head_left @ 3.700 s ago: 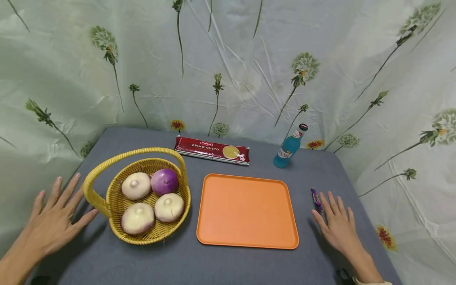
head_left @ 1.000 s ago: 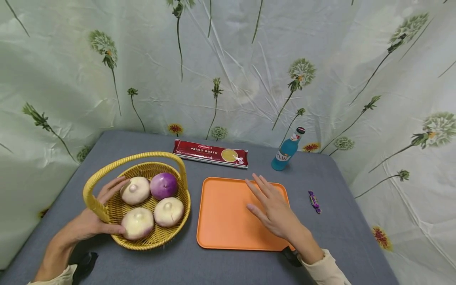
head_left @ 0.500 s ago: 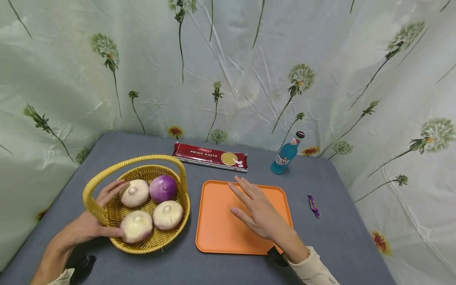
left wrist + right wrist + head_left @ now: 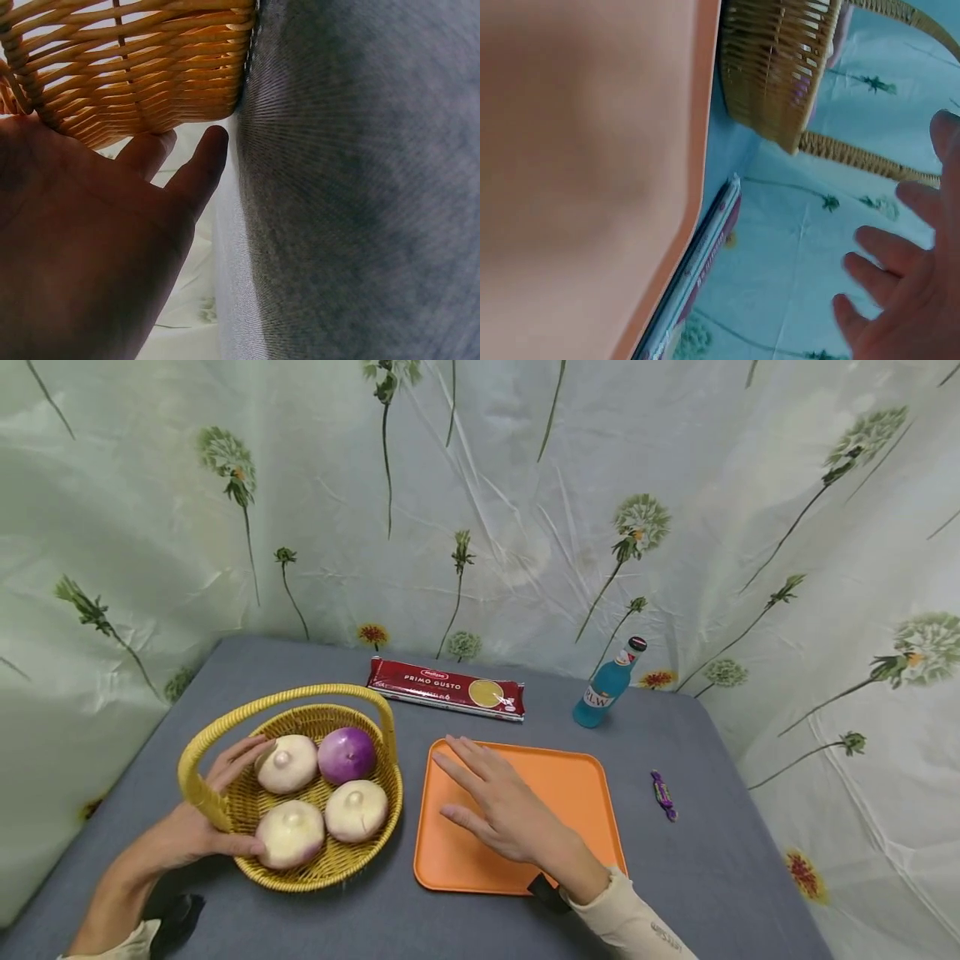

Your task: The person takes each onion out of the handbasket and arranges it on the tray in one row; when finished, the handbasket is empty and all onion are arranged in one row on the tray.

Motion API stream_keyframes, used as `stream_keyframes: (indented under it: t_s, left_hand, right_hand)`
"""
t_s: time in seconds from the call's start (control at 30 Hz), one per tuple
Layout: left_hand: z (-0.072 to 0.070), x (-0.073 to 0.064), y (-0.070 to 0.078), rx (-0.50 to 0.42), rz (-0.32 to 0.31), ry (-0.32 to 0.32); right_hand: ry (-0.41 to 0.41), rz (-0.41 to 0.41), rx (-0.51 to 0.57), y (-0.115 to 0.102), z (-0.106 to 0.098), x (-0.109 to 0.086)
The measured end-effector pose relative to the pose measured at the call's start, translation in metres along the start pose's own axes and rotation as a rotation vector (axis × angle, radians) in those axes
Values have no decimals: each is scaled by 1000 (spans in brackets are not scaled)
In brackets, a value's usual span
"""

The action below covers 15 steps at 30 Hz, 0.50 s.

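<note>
Right hand (image 4: pixel 498 806) now further left over the tray (image 4: pixel 577 785) than half a second ago; in the first frame it was by the candy (image 4: pixel 663 796). Its fingers are wide and straight, holding nothing, tips above the tray's left part, apart from the basket (image 4: pixel 315 881). Left hand (image 4: pixel 198 827) unchanged since half a second ago: fingers grip the basket's left side at the handle (image 4: pixel 277 701) base, beside two pale turnips (image 4: pixel 291 835). Basket sits on the tabletop (image 4: pixel 375 927), left of the tray.

Four vegetables (image 4: pixel 291 833); one basket (image 4: pixel 322 882), tray (image 4: pixel 573 785), bottle (image 4: pixel 606 691), packet (image 4: pixel 447 687), candy (image 4: pixel 663 796)
</note>
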<state>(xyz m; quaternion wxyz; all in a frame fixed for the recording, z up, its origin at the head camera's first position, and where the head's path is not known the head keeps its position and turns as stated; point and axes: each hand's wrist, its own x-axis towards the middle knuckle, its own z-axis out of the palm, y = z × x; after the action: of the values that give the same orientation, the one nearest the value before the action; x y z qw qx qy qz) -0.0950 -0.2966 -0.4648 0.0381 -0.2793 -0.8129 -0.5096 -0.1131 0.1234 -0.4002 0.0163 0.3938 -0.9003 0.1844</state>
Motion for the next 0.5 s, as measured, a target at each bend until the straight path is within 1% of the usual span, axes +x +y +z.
stream_keyframes:
  t_s: [0.13,0.27,0.37,0.5]
  left_hand:
    - [-1,2,1,17,-18,-6]
    - [-1,1,0,18,-4,-4]
    - [-1,1,-1,9,11,-2]
    - [-1,0,-2,7,19,-4]
  right_hand:
    - [-11,-104,9,-4,2,12]
    - [-35,-203,44,-9,4,23]
    - [-46,-261,58,-14,6,33]
    - [-66,-307,51,-19,11,46]
